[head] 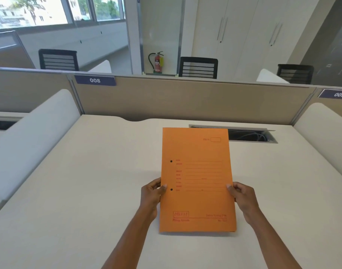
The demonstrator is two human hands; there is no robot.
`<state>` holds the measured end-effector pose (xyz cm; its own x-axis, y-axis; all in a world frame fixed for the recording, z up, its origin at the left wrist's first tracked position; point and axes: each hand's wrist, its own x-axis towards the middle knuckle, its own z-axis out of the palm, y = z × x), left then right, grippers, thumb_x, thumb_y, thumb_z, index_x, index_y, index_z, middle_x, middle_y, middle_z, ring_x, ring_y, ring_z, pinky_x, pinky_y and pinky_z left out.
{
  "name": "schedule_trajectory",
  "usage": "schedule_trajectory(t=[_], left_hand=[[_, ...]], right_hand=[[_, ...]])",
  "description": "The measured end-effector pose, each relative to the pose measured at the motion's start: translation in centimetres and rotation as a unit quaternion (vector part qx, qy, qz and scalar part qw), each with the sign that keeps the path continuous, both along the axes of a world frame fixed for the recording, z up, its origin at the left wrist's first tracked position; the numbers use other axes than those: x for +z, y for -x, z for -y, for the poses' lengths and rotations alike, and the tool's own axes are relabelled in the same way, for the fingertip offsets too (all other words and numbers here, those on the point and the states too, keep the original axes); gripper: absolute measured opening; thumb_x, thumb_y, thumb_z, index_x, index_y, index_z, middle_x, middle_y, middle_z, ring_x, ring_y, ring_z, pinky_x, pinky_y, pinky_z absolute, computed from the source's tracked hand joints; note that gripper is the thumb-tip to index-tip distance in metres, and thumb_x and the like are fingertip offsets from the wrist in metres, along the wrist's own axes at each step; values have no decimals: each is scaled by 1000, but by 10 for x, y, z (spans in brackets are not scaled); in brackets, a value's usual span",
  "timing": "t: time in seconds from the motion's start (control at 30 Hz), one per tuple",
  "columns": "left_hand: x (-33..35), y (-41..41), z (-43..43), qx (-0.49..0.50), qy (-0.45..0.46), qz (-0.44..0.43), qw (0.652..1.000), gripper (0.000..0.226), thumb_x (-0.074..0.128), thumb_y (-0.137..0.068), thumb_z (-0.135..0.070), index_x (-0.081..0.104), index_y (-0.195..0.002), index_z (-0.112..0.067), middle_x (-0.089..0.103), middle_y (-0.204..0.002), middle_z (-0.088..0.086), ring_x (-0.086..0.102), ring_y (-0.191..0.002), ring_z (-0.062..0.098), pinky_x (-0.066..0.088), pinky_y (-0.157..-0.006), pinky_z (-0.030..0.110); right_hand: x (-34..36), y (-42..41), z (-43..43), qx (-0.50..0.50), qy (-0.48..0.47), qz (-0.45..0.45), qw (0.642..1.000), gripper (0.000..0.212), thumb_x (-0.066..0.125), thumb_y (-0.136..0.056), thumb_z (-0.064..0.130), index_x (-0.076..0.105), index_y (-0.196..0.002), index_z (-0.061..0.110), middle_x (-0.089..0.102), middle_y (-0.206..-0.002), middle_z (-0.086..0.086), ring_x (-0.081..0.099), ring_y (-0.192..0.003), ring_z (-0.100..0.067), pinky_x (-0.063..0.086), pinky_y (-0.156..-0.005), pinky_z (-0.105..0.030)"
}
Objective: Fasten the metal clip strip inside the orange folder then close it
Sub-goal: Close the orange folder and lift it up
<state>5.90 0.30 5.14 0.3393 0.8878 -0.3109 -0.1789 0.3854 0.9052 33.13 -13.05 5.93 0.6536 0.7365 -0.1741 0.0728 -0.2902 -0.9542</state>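
The orange folder (pixel 197 181) is closed and held a little above the white desk, front cover facing me, with red printed lines and two punched holes near its left edge. My left hand (pixel 151 193) grips the folder's left edge, thumb on the cover beside the lower hole. My right hand (pixel 243 199) grips the right edge at about the same height, thumb on the cover. The metal clip strip is not visible; anything inside the folder is hidden.
The white desk (pixel 88 191) spreads around the folder. An open cable slot (pixel 249 135) with wires lies behind the folder to the right. Beige partitions (pixel 185 100) close the back; white side dividers (pixel 36 136) stand left and right.
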Motion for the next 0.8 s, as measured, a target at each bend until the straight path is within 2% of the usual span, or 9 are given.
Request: schedule_trajectory(t=[0.17, 0.33, 0.43, 0.6, 0.7, 0.8], left_hand=[[-1, 3, 0, 3, -10, 1, 1000, 19, 70, -85, -6, 74, -101, -16, 77, -99, 6, 74, -88, 24, 60, -64, 30], [-2, 5, -5, 27, -24, -23, 999, 21, 72, -84, -7, 78, -86, -26, 78, -92, 1, 75, -83, 21, 60, -61, 30], [-3, 9, -17, 59, -30, -36, 997, 21, 73, -82, -6, 79, -83, -26, 78, -89, 2, 75, -79, 22, 60, -60, 31], [-5, 26, -49, 117, -42, -75, 989, 13, 73, -83, -8, 78, -90, -18, 77, -93, 8, 74, -82, 30, 61, -74, 48], [-4, 36, -77, 151, -57, -115, 980, 13, 71, -84, -10, 76, -95, -14, 76, -95, 7, 73, -84, 28, 60, -80, 50], [-1, 44, -108, 182, -69, -166, 967, 14, 69, -85, -11, 75, -97, -13, 76, -94, 6, 72, -83, 27, 59, -82, 49]], right_hand=[[-1, 3, -2, 5, 3, 11, 1000, 17, 65, -93, 24, 75, -85, 13, 78, -85, -5, 74, -82, -26, 60, -74, -42], [-6, 5, -5, 25, 17, 6, 1000, 20, 62, -94, 22, 76, -84, 11, 77, -82, -9, 74, -79, -28, 60, -74, -43], [-8, 10, -16, 51, 31, -5, 998, 23, 56, -98, 17, 76, -88, 11, 78, -85, -9, 74, -82, -28, 61, -69, -37], [-3, 22, -58, 125, 58, 6, 990, 29, 48, -100, 8, 73, -89, 4, 77, -88, -12, 73, -79, -24, 59, -70, -36], [3, 33, -96, 140, 70, 38, 987, 26, 50, -98, 4, 71, -84, -1, 74, -86, -17, 69, -73, -23, 57, -66, -36], [7, 48, -136, 115, 70, 60, 989, 24, 55, -94, 2, 73, -77, 3, 73, -80, -14, 67, -69, -21, 57, -65, -36]])
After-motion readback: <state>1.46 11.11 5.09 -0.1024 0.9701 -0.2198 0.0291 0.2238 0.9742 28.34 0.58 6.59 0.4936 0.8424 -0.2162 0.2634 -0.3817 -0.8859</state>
